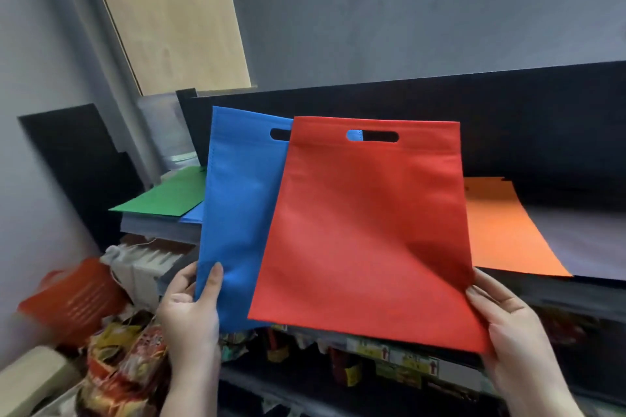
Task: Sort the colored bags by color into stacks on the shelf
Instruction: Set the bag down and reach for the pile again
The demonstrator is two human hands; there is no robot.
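Head view: the left hand [189, 311] has its grip closed on the lower left corner of a blue bag [237, 213], thumb laid flat on the front face and the fingers curled round the edge behind it; the bag stands upright, its slotted handle at the top; the right hand [504, 325] pinches the lower right corner of a red bag [366, 230], thumb on the front, the other fingers out of sight behind the fabric, so how far they curl I cannot tell; the red bag is held up a little tilted, its left edge overlapping the front of the blue bag, and a patch of blue shows through the left end of its handle slot; both bags hang in front of a dark shelf [576, 237]; on the shelf to the left lies a green bag [166, 196] flat, with a blue stack [193, 213] just beside it, mostly hidden behind the held blue bag; on the shelf to the right an orange bag [501, 237] lies flat, its left part covered by the red bag; below, a lower shelf [389, 359] carries packaged goods with price labels along its front; at the lower left sits what looks like a red basket [74, 301], blurred, above a heap of snack packets [125, 366]
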